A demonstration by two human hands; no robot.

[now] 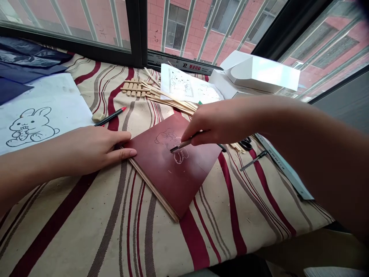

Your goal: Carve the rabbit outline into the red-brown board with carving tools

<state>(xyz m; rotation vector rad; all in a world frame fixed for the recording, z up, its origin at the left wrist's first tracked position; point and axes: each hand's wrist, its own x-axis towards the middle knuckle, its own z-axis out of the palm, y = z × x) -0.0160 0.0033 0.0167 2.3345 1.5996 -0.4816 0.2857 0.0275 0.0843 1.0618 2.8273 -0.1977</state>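
Observation:
A dark red board (pixel 175 173) lies on the striped cloth, with a faint rabbit outline scratched into it. My right hand (pixel 213 125) is closed round a thin carving tool (pixel 183 145) whose metal tip touches the outline. My left hand (pixel 95 148) lies flat on the cloth, fingers stretched out and pressing against the board's left corner.
A rabbit drawing on white paper (pixel 37 111) lies at the left, with a red-tipped pen (pixel 111 116) and an eraser (pixel 98 116) beside it. Wooden sticks (pixel 155 94), another sketch sheet (pixel 187 86) and a white box (pixel 259 73) sit at the back. A ruler (pixel 284 169) and scissors (pixel 246 144) lie at the right.

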